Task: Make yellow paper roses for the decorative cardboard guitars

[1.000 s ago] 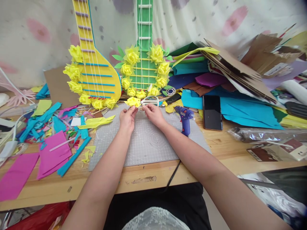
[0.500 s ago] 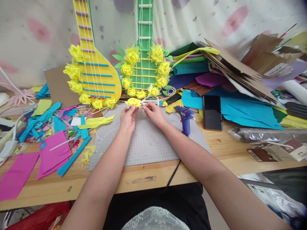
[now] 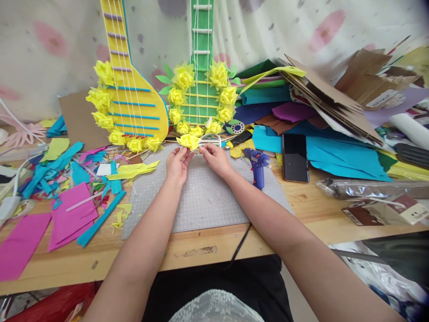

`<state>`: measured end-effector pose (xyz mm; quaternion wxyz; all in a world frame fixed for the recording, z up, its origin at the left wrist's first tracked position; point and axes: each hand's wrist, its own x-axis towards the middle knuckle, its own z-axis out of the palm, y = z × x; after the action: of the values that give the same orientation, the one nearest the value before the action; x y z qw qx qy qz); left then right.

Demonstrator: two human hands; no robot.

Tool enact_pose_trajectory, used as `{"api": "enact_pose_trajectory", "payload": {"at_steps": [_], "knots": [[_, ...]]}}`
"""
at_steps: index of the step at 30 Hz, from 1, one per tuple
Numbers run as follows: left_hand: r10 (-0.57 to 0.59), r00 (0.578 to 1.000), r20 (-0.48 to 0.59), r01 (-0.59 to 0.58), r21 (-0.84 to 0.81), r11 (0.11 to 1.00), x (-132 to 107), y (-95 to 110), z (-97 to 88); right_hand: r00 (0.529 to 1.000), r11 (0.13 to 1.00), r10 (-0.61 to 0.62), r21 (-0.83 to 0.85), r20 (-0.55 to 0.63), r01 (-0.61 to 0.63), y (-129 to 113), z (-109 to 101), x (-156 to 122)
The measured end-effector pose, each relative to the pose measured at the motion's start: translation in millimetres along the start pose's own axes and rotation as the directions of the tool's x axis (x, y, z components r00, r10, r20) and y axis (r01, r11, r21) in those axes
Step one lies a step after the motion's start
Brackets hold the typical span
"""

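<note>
Between my two hands, above the far part of the grey cutting mat (image 3: 208,201), is a yellow paper flower (image 3: 188,141). My left hand (image 3: 178,162) pinches its near left side with thumb and fingers. From the right, the closed fingertips of my right hand (image 3: 215,157) hold the flower's lower edge. Just behind my right hand lie scissors (image 3: 214,140), their white handles showing and the rest hidden. A blue glue gun (image 3: 257,166) stands at the mat's right side. Behind rise a green paper guitar (image 3: 202,67) and a yellow paper lute shape (image 3: 144,96), both trimmed with yellow flowers.
Blue and yellow paper scraps (image 3: 47,172) and pink sheets (image 3: 72,214) cover the left of the wooden table (image 3: 197,250). To the right are a phone (image 3: 295,157), blue crepe paper (image 3: 345,156) and stacked cardboard (image 3: 331,94). A black cord (image 3: 240,245) hangs over the front edge.
The yellow flower has tipped up and turned slightly, showing more of its petals. Both hands stay on it, and the left fingers are spread a little more. The view has shifted slightly.
</note>
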<state>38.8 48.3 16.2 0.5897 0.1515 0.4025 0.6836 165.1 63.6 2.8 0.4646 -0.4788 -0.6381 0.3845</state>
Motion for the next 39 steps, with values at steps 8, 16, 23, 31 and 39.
{"api": "enact_pose_trajectory", "payload": {"at_steps": [8, 16, 23, 31, 39], "knots": [[0.094, 0.996, -0.013, -0.09, 0.172, 0.981, -0.3, 5.1, 0.8, 1.0, 0.998, -0.003, -0.058, 0.03, 0.005, 3.4, -3.3, 0.7], [0.149, 0.986, -0.069, -0.131, 0.223, 0.966, 4.5, 2.6, -0.8, 0.99, 0.983, -0.05, -0.17, 0.134, 0.073, 2.7, -4.9, 0.2], [0.107, 0.989, -0.106, -0.084, 0.196, 0.977, 3.5, 0.9, -0.4, 0.994, 0.98, -0.024, -0.194, 0.108, 0.045, 6.3, -2.8, 1.7], [0.084, 0.992, -0.091, -0.072, 0.135, 0.988, 3.2, -0.9, -1.2, 0.995, 0.986, -0.025, -0.163, 0.102, 0.042, 7.6, -3.3, 1.9], [0.063, 0.994, -0.085, -0.054, 0.101, 0.993, 0.3, -2.1, 1.6, 0.993, 0.99, -0.02, -0.137, 0.116, 0.036, 5.1, -4.2, 1.0]]}}
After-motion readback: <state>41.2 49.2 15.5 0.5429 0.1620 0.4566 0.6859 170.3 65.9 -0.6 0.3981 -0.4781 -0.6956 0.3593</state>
